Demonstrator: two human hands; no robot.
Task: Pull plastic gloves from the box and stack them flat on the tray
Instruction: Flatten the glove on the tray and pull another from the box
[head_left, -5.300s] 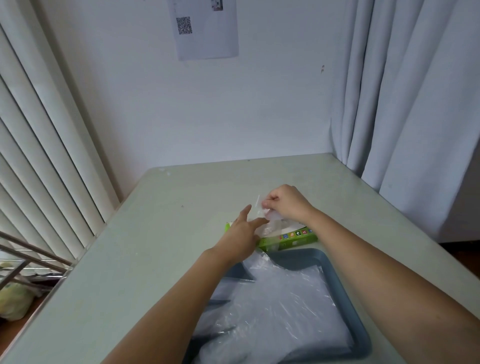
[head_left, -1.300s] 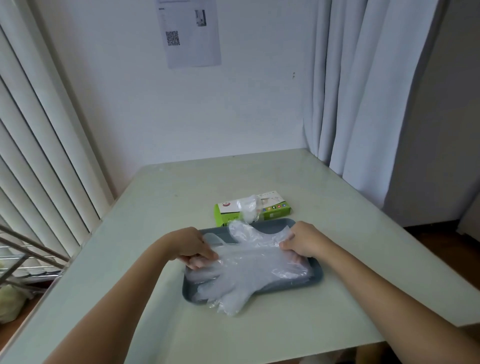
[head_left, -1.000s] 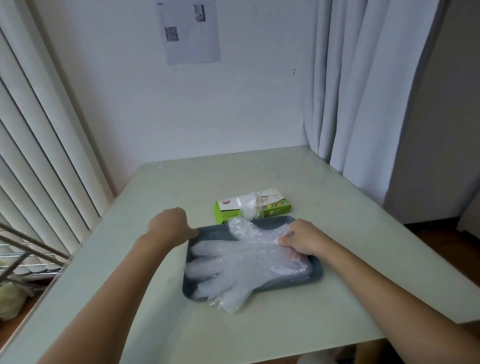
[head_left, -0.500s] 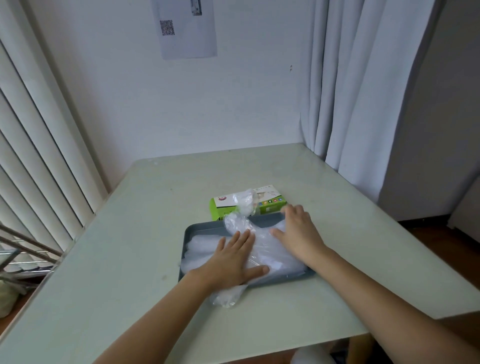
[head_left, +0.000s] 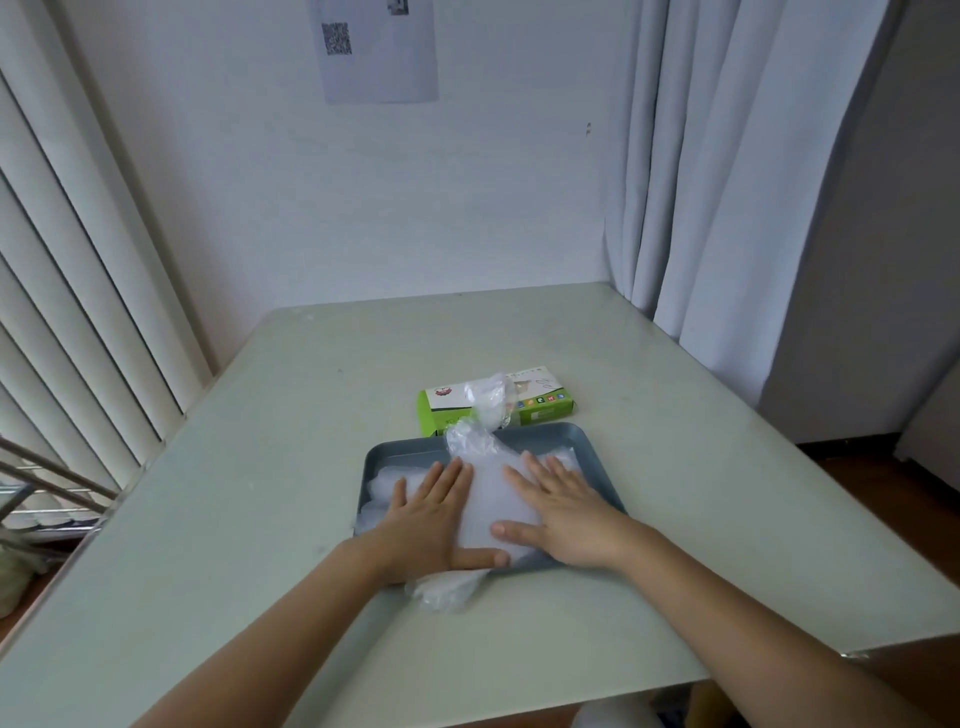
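I see the gloves (head_left: 493, 499) in the tray (head_left: 550, 434), as a low pile of thin, clear plastic film. The film looks milky white where the layers lie on each other, and it has soft wrinkles and some shine. One part of the pile rises as a crumpled peak at the far side of the tray. Another part hangs over the near rim and lies on the table (head_left: 260, 493) as a loose, crinkled bunch.

My left hand (head_left: 431, 514) lies flat on the left part of the pile, with fingers straight and spread and the thumb pointing to the right. My right hand (head_left: 566, 514) lies flat on the right part in the same way, with its thumb pointing to the left. Neither hand grips anything; both only press on the film with open palms.

The tray is a shallow rectangle with round corners and a raised rim, of a smooth blue-grey material. Just behind it stands the box (head_left: 540, 410), a flat carton, green with a white top. One more glove (head_left: 491, 402) sticks up from its opening as a puffed, wrinkled tuft.

The table is pale green, matt and smooth. On the right hangs a curtain (head_left: 727, 208) in soft white folds, and on the left are blinds (head_left: 78, 312) of long white slats. A paper (head_left: 379, 52) with a code is on the wall.
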